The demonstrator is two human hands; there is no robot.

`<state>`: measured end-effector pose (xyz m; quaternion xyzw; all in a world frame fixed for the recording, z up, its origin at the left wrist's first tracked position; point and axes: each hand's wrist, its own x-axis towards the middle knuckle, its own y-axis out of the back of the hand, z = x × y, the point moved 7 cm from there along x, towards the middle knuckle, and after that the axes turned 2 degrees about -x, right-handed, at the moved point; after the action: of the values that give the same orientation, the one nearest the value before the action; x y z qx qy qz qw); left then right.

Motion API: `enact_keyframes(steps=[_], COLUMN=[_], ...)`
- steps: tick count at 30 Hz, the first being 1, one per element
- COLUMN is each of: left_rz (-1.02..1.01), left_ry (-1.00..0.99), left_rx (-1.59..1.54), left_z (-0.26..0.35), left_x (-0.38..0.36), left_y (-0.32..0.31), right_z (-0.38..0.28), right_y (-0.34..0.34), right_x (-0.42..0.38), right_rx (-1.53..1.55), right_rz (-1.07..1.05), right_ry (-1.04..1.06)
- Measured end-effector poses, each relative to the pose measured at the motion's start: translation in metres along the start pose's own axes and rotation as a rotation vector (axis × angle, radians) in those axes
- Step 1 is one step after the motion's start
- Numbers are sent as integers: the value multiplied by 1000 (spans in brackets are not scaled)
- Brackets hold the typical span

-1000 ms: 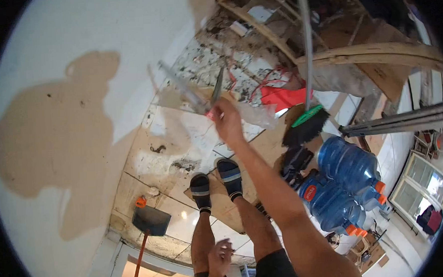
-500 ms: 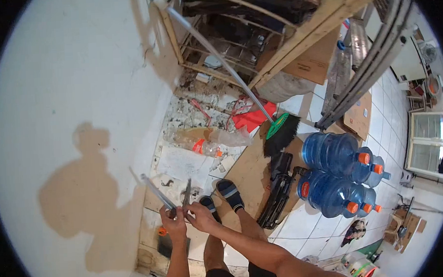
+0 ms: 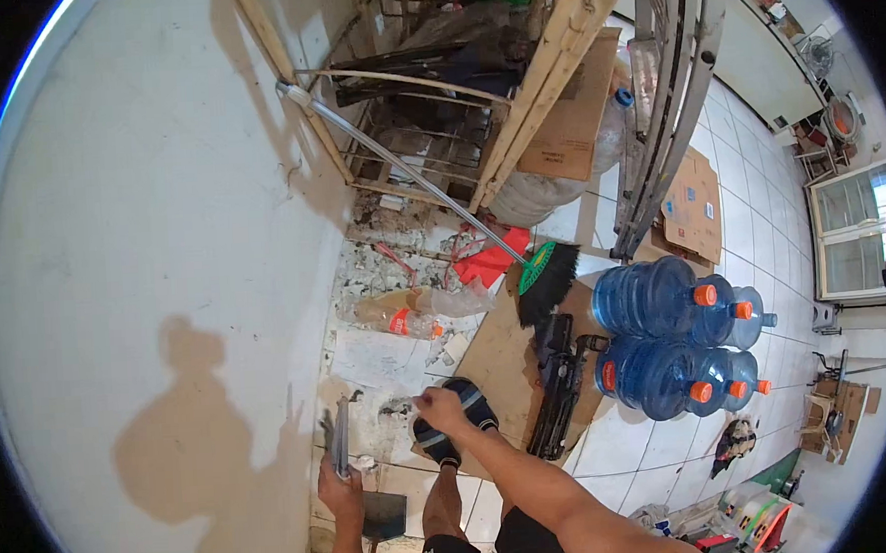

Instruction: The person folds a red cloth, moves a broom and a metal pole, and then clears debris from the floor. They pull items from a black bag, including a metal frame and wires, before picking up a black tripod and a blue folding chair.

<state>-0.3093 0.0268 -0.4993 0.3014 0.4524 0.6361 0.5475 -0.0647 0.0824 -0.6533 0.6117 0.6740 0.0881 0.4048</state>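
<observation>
My left hand is low beside the wall, its fingers wrapped round a slim, pale grey metal-looking piece. A thinner dark strip stands up alongside it from the same grip. My right hand hovers above the sandals, apart from the left, fingers curled in a pinch; I cannot tell what is in them. Just right of my left wrist lies a dark dustpan. Dark grime marks the floor tiles between the hands.
A broom leans on a wooden rack. Plastic bottles and a red cloth lie on the dirty floor. Black folded equipment rests on cardboard. Several blue water jugs and a ladder stand at right.
My hands were together and have parted: the right moved right and upward, the left down. The thin strip by my right hand before now appears in the left. The view has shifted.
</observation>
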Motion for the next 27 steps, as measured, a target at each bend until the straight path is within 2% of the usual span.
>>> enact_keyframes(steps=[2,4,5,7,10,13,17,19,20,21,22,23,24,26,27], left_rz=[-14,-94,-81,-53,-123,-141,-164,-177,-130,-87,-53,-74,-58,3,-119], left_ry=[31,131,112,75,218,234,408,488,446,400,356,419,394,341,405], left_rx=[-105,-274,-257,-214,-170,-188,-216,-242,-267,-295,-326,-384,-369,-347,-321], left_z=[-10,-16,-16,-17,-18,-32,-10,-20,-15,-8,3,10,12,14,15], left_x=[-8,-17,-22,-31,-40,-42,-22,-21,-15,-9,-3,1,-1,-3,-3], left_y=[6,12,16,23,29,15,2,-16,-15,-16,-15,-15,-14,-15,-15], right_z=[8,2,-4,-19,-50,-104,-150,-159,-168,-154,-153,-149,-145,-163,-163], right_y=[14,45,65,102,156,206,224,215,214,200,195,189,185,179,160], right_x=[12,28,37,71,144,217,312,352,366,392,394,393,391,349,335], right_rx=[-91,127,236,263,154,110,-107,-280,-362,-409,-350,-297,-247,-187,-25], right_rz=[-113,119,234,267,355,496,555,525,510,138,186,235,286,174,57], right_ry=[-108,-28,14,-29,94,299,407,438,453,206,268,326,386,402,429])
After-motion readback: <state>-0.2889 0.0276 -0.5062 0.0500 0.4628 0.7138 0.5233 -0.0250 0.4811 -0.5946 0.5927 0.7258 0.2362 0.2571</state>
